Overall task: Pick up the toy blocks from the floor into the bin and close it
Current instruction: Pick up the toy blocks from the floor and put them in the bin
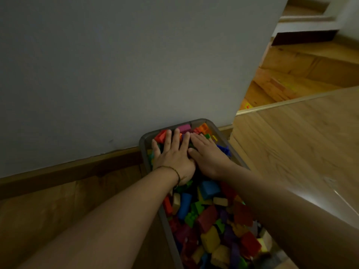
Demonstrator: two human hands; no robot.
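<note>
Both our hands lie flat and unclenched, grasping nothing: left hand (174, 152) and right hand (208, 155) side by side, pressing the heap of many-coloured plastic toy blocks (209, 220), too many to count, at the twelve o'clock end of the one grey translucent plastic bin (144, 140) on the wooden floor (291, 136). We judge this the levelling step; next comes the lid, which we cannot see.

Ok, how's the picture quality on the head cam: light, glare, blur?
Head view: dim and underexposed over the bin, with block colours muddy; brighter on the stairs at upper right; a glare streak on the floor at right; wide-angle bending of the wall edge; the near forearms look soft.
</note>
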